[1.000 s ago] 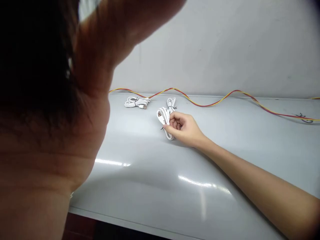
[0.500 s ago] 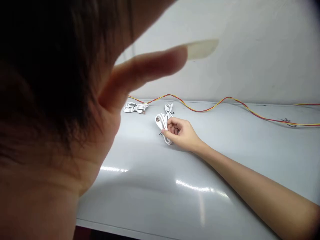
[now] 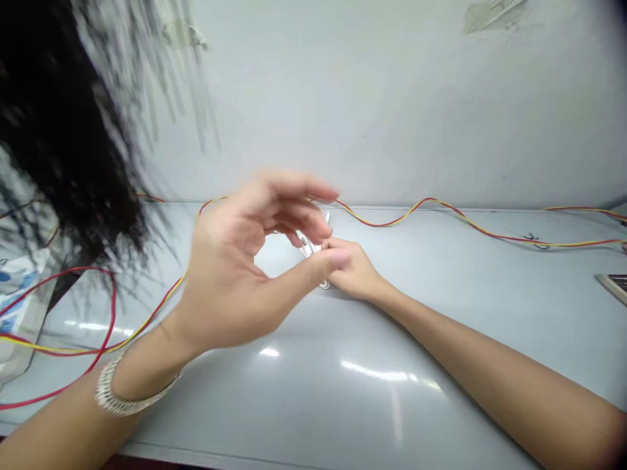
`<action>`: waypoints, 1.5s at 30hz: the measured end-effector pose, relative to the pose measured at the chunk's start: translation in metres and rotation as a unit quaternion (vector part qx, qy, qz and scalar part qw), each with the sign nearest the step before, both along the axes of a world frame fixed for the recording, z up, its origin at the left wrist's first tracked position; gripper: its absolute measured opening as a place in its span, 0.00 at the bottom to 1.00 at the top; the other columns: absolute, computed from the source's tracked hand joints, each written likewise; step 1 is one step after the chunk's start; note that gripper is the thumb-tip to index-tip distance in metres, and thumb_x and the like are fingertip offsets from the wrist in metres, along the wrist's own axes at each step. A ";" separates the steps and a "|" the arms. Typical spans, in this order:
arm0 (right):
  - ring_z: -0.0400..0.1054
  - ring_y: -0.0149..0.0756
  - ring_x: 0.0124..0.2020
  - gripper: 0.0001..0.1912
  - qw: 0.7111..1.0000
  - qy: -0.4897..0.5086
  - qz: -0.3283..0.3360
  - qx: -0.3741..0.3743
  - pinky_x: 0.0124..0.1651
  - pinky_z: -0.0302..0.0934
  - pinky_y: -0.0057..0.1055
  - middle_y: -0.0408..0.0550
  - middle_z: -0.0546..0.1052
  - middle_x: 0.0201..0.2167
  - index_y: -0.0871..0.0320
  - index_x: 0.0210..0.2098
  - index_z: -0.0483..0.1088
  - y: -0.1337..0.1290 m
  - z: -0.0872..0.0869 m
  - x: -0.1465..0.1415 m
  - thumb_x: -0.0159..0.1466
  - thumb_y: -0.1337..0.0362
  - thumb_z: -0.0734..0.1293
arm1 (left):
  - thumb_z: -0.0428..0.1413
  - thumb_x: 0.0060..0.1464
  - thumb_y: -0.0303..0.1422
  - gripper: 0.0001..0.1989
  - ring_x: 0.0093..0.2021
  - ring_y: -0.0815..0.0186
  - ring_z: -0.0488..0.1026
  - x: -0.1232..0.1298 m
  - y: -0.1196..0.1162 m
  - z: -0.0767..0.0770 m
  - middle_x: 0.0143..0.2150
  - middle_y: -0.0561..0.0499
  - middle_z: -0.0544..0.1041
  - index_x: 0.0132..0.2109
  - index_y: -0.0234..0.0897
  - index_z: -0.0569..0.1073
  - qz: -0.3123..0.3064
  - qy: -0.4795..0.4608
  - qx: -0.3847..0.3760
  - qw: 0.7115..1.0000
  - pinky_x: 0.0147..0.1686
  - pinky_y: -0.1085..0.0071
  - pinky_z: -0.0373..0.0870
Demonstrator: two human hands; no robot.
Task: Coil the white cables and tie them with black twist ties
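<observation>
My left hand (image 3: 235, 267), slightly blurred, is raised in front of the table with its thumb and curved fingers apart and nothing between them. Behind it, my right hand (image 3: 355, 269) grips a coiled white USB cable (image 3: 324, 284) on the grey table. Most of that cable is hidden by my left hand's fingers and thumb. A bit of another white cable coil (image 3: 326, 216) shows just beyond. A metal-looking bracelet (image 3: 115, 391) circles my left wrist.
Twisted red and yellow wires (image 3: 386, 224) run along the back of the table (image 3: 313, 405) and loop at the left. A white object with blue patches (image 3: 19, 307) stands at the left edge. Dark hair (image 3: 73, 143) blocks the upper left. A pale wall (image 3: 392, 98) rises behind.
My left hand has come down from close before the camera to above the table, and the pale strip at its fingertip no longer shows. My right hand stays on the cable.
</observation>
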State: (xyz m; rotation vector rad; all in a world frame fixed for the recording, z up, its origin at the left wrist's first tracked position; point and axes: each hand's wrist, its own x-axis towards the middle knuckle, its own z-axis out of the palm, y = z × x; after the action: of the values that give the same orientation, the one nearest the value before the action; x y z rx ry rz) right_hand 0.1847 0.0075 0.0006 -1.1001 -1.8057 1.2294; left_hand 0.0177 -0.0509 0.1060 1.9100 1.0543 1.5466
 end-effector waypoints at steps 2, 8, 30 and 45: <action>0.58 0.25 0.22 0.09 1.000 0.015 -0.002 0.000 0.25 0.52 0.26 0.36 0.64 0.20 0.57 0.28 0.65 0.001 -0.001 0.001 0.57 0.61 0.69 | 0.64 0.51 0.31 0.08 0.27 0.73 0.72 0.002 0.010 -0.028 0.28 0.53 0.74 0.37 0.34 0.74 0.014 0.012 -0.042 0.999 0.27 0.75 0.70; 0.55 0.24 0.22 0.09 0.999 0.035 -0.008 -0.015 0.27 0.52 0.26 0.36 0.62 0.21 0.58 0.27 0.63 0.002 -0.002 0.001 0.57 0.63 0.68 | 0.59 0.56 0.42 0.18 0.18 0.76 0.61 -0.006 0.025 -0.102 0.20 0.56 0.65 0.28 0.33 0.68 0.000 -0.021 -0.282 0.959 0.19 0.77 0.59; 0.58 0.28 0.23 0.09 0.998 -0.010 0.036 0.045 0.28 0.55 0.28 0.39 0.65 0.21 0.56 0.28 0.63 -0.007 -0.001 -0.001 0.61 0.61 0.66 | 0.53 0.60 0.45 0.18 0.23 0.73 0.63 -0.010 0.020 -0.105 0.23 0.53 0.67 0.32 0.33 0.70 -0.041 0.032 -0.314 0.948 0.24 0.75 0.59; 0.59 0.27 0.22 0.09 0.995 -0.006 -0.065 0.076 0.28 0.53 0.27 0.38 0.66 0.20 0.56 0.29 0.63 -0.006 -0.007 -0.007 0.57 0.59 0.67 | 0.53 0.59 0.49 0.22 0.21 0.76 0.63 -0.001 0.012 -0.084 0.21 0.55 0.67 0.28 0.34 0.71 0.033 -0.001 -0.134 0.990 0.23 0.77 0.62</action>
State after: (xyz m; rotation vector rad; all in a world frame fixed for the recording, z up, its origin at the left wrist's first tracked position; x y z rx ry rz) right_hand 0.1781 0.0019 -0.0063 -1.1221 -1.7753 0.9933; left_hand 0.0167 -0.0392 0.0222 1.7054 1.2669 1.3614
